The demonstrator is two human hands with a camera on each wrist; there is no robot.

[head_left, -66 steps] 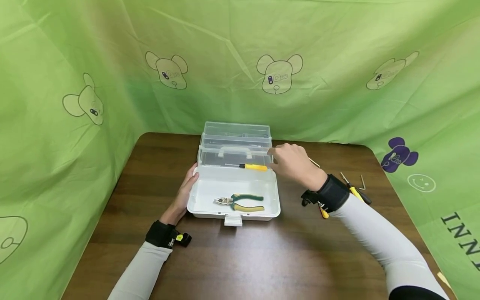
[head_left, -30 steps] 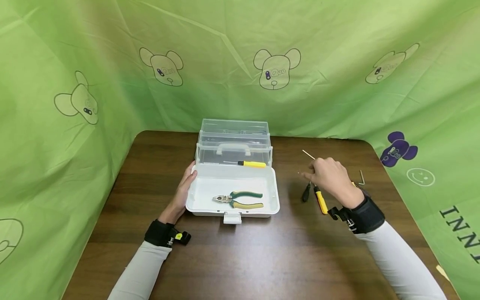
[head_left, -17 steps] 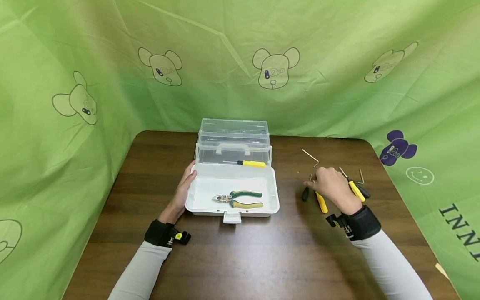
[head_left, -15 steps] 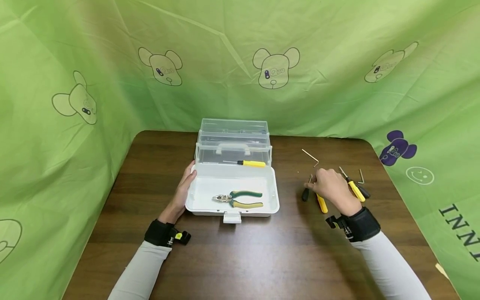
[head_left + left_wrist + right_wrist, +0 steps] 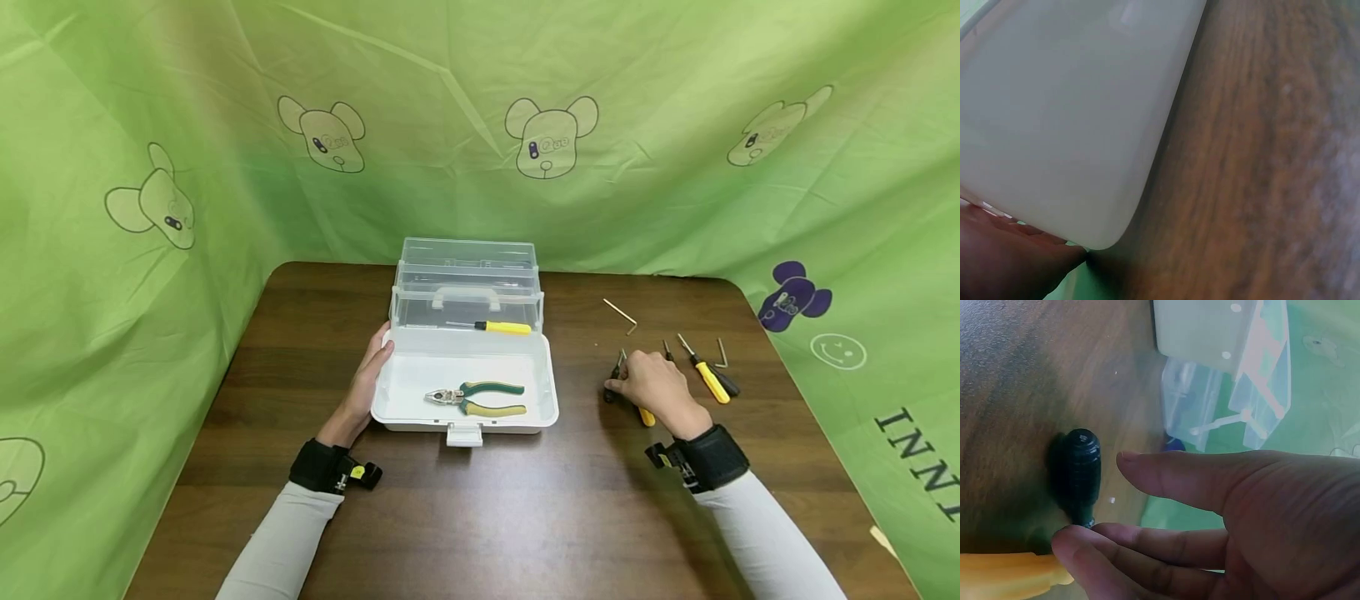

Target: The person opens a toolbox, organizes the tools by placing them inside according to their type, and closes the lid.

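My left hand [image 5: 367, 379] holds the left side of an open white toolbox [image 5: 465, 360], thumb over the rim; in the left wrist view the fingers lie partly hidden at the box's corner. Inside the box lies a pair of pliers [image 5: 491, 409] with green-and-yellow handles. A yellow screwdriver [image 5: 507, 328] rests in the clear tray behind. Over at the right, my right hand [image 5: 656, 385] hovers low at a black-handled screwdriver [image 5: 1085, 469]. Its thumb stands apart from the handle, while the index fingertip reaches the handle's neck. Beneath this hand a yellow-handled screwdriver [image 5: 647, 417] is partly covered.
Further right lie another yellow screwdriver [image 5: 712, 383], a second black-handled one [image 5: 726, 381] close against it, and a hex key [image 5: 722, 353]. A longer hex key [image 5: 620, 312] lies behind the right hand. Green cloth [image 5: 555, 217] hangs around the wooden table [image 5: 465, 533].
My right hand has gone from the tray's right side to the loose tools, then slightly nearer to me, down to the black-handled screwdriver. The left hand keeps its hold on the toolbox.
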